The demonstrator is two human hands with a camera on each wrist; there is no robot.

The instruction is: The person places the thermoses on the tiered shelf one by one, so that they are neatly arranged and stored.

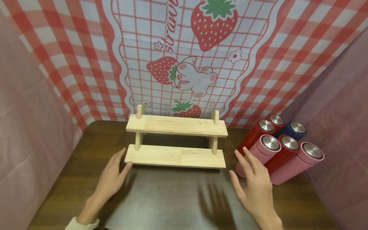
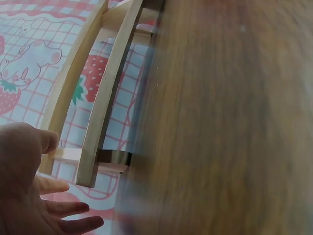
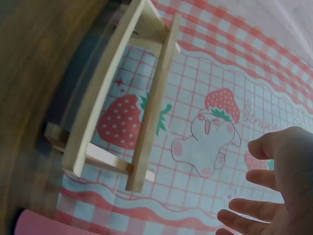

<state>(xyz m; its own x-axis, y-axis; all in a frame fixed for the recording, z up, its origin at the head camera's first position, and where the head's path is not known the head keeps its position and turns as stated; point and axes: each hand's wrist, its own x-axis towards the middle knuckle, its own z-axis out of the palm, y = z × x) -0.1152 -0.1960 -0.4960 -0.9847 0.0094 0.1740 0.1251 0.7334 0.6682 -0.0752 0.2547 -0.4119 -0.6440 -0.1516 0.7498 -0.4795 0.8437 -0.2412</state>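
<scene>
A two-tier light wooden shelf [image 1: 175, 156] stands on the table near the patterned cloth. My left hand [image 1: 110, 177] is beside the shelf's left end, its thumb near the lower board's front corner; whether it touches cannot be told. Several thermos bottles stand grouped to the right: two pink, some red and one blue, all with silver lids. My right hand [image 1: 254, 187] hovers in front of the nearer pink bottle [image 1: 263, 148], fingers spread and holding nothing. In the right wrist view, the same shelf [image 3: 146, 117] stands apart from the spread fingers.
A brown wooden table [image 1: 161, 198] carries everything. Behind it hangs a red-and-white checked cloth [image 1: 244, 28] with strawberries. Pale pink drapes close off the left [image 1: 28, 105] and right sides. The blue bottle [image 1: 296, 129] stands at the back of the group, close to the right drape.
</scene>
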